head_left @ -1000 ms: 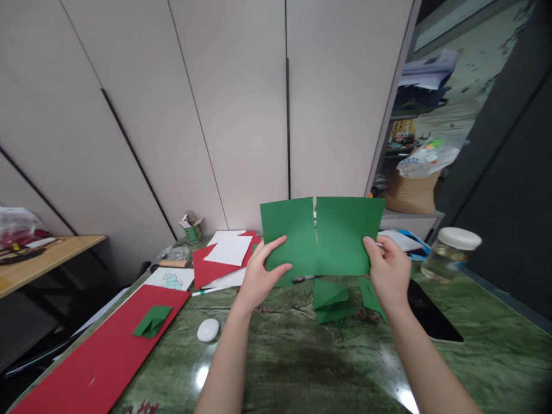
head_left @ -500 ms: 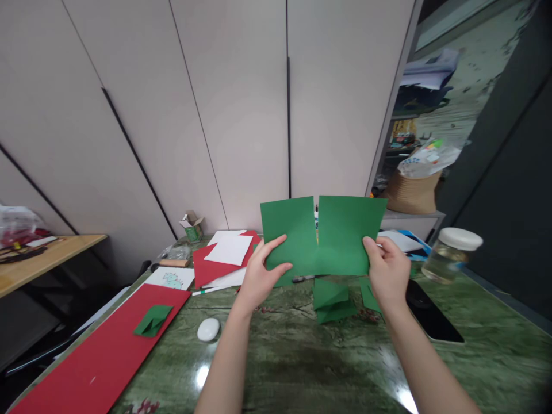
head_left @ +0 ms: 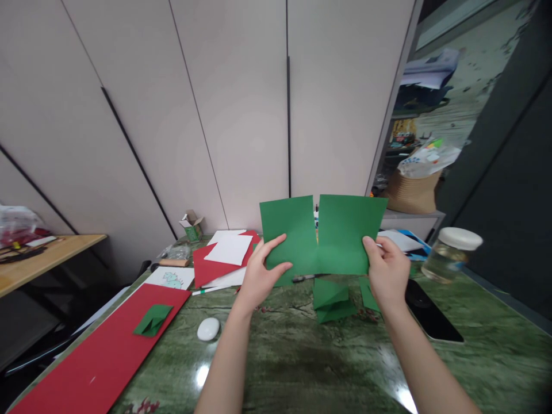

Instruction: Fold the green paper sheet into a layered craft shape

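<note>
Above the table I hold up a sheet of green paper (head_left: 340, 236), with a slit running from its top edge partway down the middle. My left hand (head_left: 263, 273) grips its left side, thumb in front and fingers around the edge. At the right side, my right hand (head_left: 386, 267) pinches the sheet between thumb and fingers. Below it on the table lies a folded green paper piece (head_left: 334, 302), with another green scrap (head_left: 370, 294) near my right wrist. A dark pen (head_left: 304, 278) shows just under the sheet's lower edge.
At left, a long red card (head_left: 99, 351) carries a folded green piece (head_left: 154, 319). A white rounded object (head_left: 209, 329) sits near my left forearm. On the right are a black phone (head_left: 433, 310) and a lidded jar (head_left: 451, 256). White paper (head_left: 230, 249) lies at the back.
</note>
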Motion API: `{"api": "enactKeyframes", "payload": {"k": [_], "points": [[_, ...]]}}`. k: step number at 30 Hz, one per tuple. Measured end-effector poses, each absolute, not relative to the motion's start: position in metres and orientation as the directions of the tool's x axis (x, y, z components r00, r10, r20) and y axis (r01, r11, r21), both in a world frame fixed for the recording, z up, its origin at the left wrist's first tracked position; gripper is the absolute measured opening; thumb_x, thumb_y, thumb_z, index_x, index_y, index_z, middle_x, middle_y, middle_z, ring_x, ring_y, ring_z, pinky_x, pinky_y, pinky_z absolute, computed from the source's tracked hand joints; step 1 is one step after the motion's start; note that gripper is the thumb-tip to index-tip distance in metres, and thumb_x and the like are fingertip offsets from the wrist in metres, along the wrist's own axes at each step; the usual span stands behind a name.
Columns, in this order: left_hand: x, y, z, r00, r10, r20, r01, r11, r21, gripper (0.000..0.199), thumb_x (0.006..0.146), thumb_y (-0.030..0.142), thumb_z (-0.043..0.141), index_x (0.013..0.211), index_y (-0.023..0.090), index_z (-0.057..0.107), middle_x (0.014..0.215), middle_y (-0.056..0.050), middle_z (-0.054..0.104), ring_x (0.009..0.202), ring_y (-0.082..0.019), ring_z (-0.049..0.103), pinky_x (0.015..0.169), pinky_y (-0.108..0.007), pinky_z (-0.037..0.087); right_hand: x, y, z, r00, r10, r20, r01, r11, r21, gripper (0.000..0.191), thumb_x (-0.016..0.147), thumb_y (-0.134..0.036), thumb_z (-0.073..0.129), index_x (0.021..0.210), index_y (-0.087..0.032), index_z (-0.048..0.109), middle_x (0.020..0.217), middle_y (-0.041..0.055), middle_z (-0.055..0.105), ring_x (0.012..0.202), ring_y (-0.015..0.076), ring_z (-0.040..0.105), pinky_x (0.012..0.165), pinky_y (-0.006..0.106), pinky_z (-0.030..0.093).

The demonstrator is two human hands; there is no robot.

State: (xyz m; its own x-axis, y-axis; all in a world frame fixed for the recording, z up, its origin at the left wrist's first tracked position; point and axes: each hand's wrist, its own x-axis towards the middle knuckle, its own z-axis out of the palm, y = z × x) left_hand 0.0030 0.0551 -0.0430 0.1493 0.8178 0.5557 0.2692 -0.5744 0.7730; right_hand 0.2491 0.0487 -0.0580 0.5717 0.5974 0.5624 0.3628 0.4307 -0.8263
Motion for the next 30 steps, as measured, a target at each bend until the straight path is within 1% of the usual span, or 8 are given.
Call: {"api": "enactKeyframes", "payload": {"k": [11,20,26,30], "points": [[0.0027,0.0564,-0.0425,0.154,0.805,0.572,0.283,-0.591,0.755,0.051,0.074,0.022,0.068,0.122,0.034,0.054,0.129,0.001,0.054,0.132,-0.026,0.033,0.110,-0.048,0.023,0.2489,0.0498,-0.0584,0.583,0.583,0.566,0.359,0.440,-0.823,0.027,0.077,-0.042,0.059,0.068,-0.017,0.058,0.052,-0.0062,0.035,0.048,0.0099,0.027,0.045,0.025,0.022],[0.0031,0.0554,-0.0432,0.140,0.808,0.573,0.276,-0.588,0.761,0.051,0.073,0.022,0.069,0.121,0.034,0.054,0.129,0.000,0.055,0.132,-0.027,0.032,0.109,-0.049,0.024,0.2487,0.0492,-0.0581,0.574,0.576,0.583,0.381,0.442,-0.812,0.026,0.079,-0.041,0.059,0.067,-0.017,0.057,0.052,-0.0063,0.034,0.048,0.0097,0.027,0.045,0.025,0.022],[0.0035,0.0550,-0.0419,0.134,0.807,0.575,0.257,-0.588,0.767,0.051,0.072,0.021,0.069,0.120,0.032,0.055,0.129,-0.001,0.055,0.131,-0.027,0.034,0.109,-0.049,0.025,0.2480,0.0491,-0.0574,0.575,0.583,0.574,0.366,0.445,-0.818,0.027,0.078,-0.042,0.059,0.068,-0.017,0.057,0.052,-0.0064,0.033,0.048,0.0099,0.026,0.045,0.025,0.021],[0.0042,0.0541,-0.0411,0.126,0.814,0.567,0.247,-0.579,0.777,0.051,0.072,0.019,0.069,0.120,0.032,0.056,0.128,-0.001,0.055,0.131,-0.027,0.035,0.109,-0.048,0.025,0.2485,0.0490,-0.0575,0.578,0.570,0.583,0.387,0.438,-0.811,0.026,0.078,-0.041,0.059,0.067,-0.017,0.056,0.051,-0.0064,0.033,0.048,0.0100,0.027,0.046,0.025,0.022]]}}
